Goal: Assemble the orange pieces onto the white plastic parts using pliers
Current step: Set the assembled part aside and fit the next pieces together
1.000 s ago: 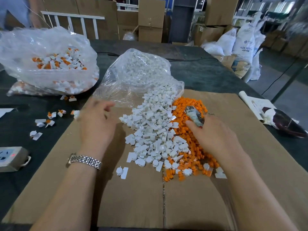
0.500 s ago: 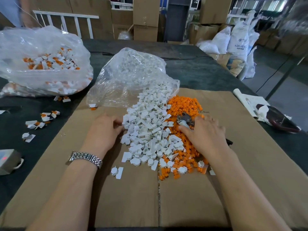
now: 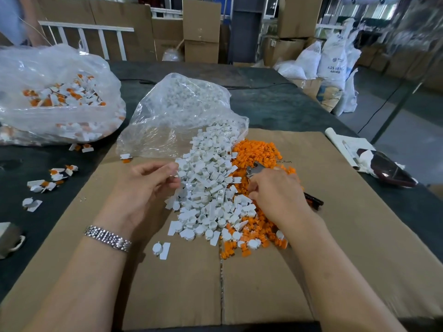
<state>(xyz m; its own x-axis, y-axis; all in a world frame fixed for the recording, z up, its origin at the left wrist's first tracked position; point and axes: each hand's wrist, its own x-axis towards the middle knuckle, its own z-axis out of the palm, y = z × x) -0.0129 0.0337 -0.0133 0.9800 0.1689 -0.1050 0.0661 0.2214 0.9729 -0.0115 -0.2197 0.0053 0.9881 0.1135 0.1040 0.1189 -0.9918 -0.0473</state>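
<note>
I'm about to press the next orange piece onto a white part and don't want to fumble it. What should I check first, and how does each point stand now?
1. White part in the left hand: the fingertips pinch at the edge of the white pile; a single part held: cannot tell.
2. Pliers gripped by the right hand: ok.
3. Orange piece in the pliers' jaws: cannot tell.
4. Orange pile beside the right hand: ok.
5. Bare cardboard to work on: ok.
</note>
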